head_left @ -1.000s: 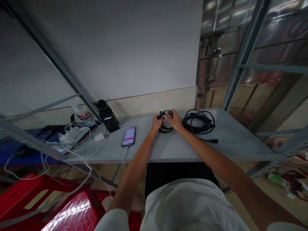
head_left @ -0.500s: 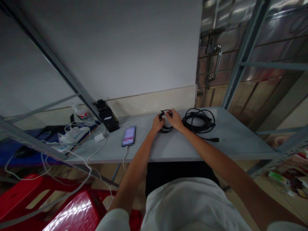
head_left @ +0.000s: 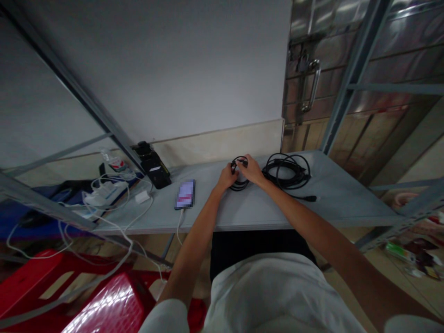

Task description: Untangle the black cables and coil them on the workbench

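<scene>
A small coil of black cable (head_left: pixel 239 186) lies on the grey shelf board (head_left: pixel 256 215), in front of my body. My left hand (head_left: pixel 228 176) grips the coil's left side with curled fingers. From the right, my right hand (head_left: pixel 250 169) pinches the upper part of the same coil. Both hands are close together, and their fingers partly hide the cable between them. Just beside my right hand rests a larger coil of black cable (head_left: pixel 291 173), its dark plug end pointing right.
Left of my arms lies a phone (head_left: pixel 185 194) with a white charging cord. Farther left are a black box (head_left: pixel 157 172), a white charger (head_left: pixel 142 197) and a power strip (head_left: pixel 107 194) with tangled cords. Red stools (head_left: pixel 107 305) stand below left. Metal posts frame the shelf.
My fingers have shifted slightly on the small coil, and the loop at its top now looks rounder. The view has tilted a little; the other things stay in place.
</scene>
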`<state>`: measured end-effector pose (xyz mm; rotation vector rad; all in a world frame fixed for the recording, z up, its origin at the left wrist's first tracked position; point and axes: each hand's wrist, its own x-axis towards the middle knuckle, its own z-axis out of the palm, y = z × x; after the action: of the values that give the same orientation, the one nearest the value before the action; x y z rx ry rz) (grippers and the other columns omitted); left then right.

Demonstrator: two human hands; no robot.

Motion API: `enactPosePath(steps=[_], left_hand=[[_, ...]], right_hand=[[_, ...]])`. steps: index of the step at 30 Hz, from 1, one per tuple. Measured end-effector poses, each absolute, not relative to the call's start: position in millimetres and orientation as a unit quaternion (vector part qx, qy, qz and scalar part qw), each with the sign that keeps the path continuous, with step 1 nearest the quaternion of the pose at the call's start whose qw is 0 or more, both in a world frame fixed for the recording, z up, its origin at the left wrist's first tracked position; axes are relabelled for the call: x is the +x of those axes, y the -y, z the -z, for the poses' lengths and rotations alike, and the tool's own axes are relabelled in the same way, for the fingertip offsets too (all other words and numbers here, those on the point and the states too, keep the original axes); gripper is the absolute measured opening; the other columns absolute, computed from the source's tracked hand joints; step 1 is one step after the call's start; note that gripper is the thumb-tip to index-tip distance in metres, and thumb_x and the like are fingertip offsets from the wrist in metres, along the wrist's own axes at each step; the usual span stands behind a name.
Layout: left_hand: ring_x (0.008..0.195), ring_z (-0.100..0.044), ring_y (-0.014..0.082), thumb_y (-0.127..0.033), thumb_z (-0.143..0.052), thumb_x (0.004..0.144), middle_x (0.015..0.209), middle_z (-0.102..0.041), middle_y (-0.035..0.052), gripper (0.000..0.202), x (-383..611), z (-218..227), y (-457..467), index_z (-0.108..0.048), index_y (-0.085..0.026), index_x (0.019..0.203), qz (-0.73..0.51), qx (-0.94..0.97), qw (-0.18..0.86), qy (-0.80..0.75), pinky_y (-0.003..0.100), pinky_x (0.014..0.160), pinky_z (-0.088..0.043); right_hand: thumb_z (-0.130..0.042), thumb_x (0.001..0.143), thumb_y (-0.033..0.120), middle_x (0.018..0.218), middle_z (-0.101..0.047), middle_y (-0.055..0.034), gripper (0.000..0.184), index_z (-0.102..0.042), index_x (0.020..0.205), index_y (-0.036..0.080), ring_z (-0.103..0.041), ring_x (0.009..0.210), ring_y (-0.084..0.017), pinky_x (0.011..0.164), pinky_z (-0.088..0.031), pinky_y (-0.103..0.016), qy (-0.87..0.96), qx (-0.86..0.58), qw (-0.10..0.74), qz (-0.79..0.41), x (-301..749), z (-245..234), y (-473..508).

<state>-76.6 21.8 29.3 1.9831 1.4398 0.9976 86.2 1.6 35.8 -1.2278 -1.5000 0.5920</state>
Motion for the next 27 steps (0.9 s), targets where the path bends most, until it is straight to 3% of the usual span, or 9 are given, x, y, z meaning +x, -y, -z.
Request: enactPosePath(steps=[6, 17, 22, 27], left_hand=[[0.082, -0.069, 0.0261, -0.009, -0.075, 0.093, 0.086, -0.073, 0.0076, 0.024, -76.3, -28.4, -22.7, -0.069, -0.016, 0.115, -0.371, 0.725, 0.247, -0.525, 0.031, 0.083, -0.05], [0.092, -0.074, 0.0298, -0.011, -0.077, 0.093, 0.092, -0.076, 0.0107, 0.025, -76.6, -27.3, -23.0, -0.066, -0.018, 0.115, -0.368, 0.719, 0.258, -0.53, 0.033, 0.087, -0.052], [0.104, -0.076, 0.0333, -0.018, -0.082, 0.092, 0.097, -0.078, 0.0139, 0.03, -77.3, -24.3, -25.7, -0.066, -0.018, 0.116, -0.385, 0.71, 0.283, -0.517, 0.035, 0.091, -0.054], [0.098, -0.076, 0.0324, -0.016, -0.078, 0.093, 0.092, -0.078, 0.0126, 0.027, -77.5, -23.1, -26.3, -0.065, -0.018, 0.117, -0.373, 0.723, 0.261, -0.519, 0.034, 0.087, -0.054]], right_hand=[[-0.069, 0.101, 0.043, 0.114, -0.079, -0.0119, 0.026, -0.063, 0.115, 0.021, -0.075, 0.097, -0.023, 0.093, -0.058, -0.036, 0.63, -0.522, 0.523, -0.238, 85.6, -37.0, -1.8], [-0.068, 0.102, 0.045, 0.099, -0.078, -0.0085, 0.028, -0.063, 0.118, 0.022, -0.074, 0.091, -0.024, 0.09, -0.058, -0.035, 0.645, -0.523, 0.511, -0.223, 86.4, -34.8, -3.7], [-0.072, 0.101, 0.042, 0.107, -0.079, -0.0106, 0.029, -0.063, 0.12, 0.022, -0.076, 0.1, -0.026, 0.095, -0.058, -0.037, 0.651, -0.521, 0.509, -0.213, 86.7, -33.3, -5.7], [-0.072, 0.101, 0.042, 0.115, -0.079, -0.0133, 0.031, -0.063, 0.121, 0.021, -0.077, 0.104, -0.028, 0.096, -0.059, -0.04, 0.656, -0.521, 0.503, -0.212, 87.1, -34.0, -5.2]])
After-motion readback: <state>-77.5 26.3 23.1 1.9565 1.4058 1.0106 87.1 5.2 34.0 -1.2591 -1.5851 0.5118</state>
